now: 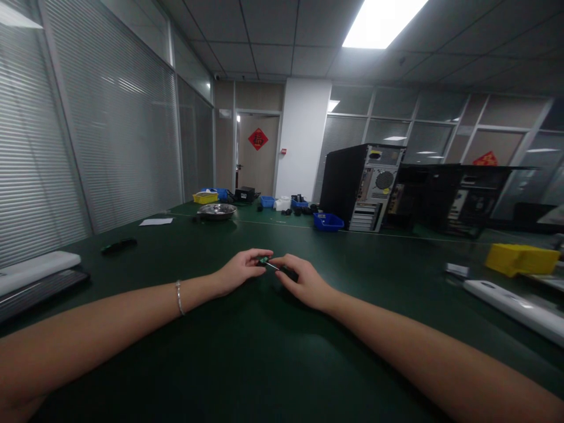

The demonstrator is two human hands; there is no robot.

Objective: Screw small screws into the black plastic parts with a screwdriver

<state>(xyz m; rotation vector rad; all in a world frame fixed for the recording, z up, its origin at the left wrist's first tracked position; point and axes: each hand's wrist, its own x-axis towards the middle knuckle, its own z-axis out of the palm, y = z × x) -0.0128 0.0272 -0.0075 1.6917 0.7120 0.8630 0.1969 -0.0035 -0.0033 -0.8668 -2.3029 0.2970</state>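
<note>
Over the middle of the dark green table, my left hand, with a bracelet at the wrist, pinches a small green circuit board between thumb and fingers. My right hand is closed around the dark handle of a screwdriver. Its thin metal shaft points left and reaches the board, though the exact spot where the tip meets it is too small to make out. Both hands are close together, just above the tabletop. Part of the board is hidden by my left fingers.
A computer tower stands at the back right, with a blue bin beside it. Further right is a yellow bin near a long white device. At the back left sits a metal bowl; another white device lies nearer.
</note>
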